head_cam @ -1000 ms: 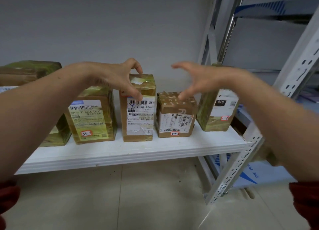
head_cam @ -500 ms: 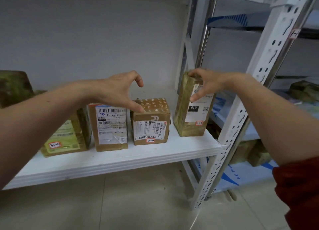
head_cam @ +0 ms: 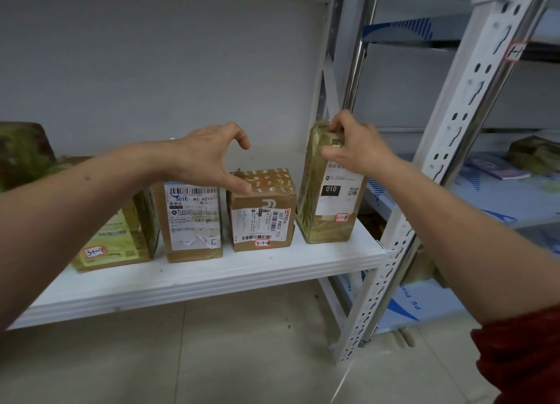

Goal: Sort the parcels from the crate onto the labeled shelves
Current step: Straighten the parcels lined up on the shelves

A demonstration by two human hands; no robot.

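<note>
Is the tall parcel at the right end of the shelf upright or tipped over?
Upright: the tall parcel stands on end on the white shelf, the right hand gripping its top.

Right hand (head_cam: 357, 152) has its fingers (head_cam: 335, 127) clamped over the top of the tall taped parcel (head_cam: 328, 221), which stands at the right end of the white shelf (head_cam: 212, 282). Left hand (head_cam: 212, 158) is arched in a wide C over the small brown box (head_cam: 263, 218) just beside it, thumb right about on its top edge. Further left in the row sit the white-label parcel (head_cam: 191, 221) and the green-label parcel (head_cam: 118, 243).
</note>
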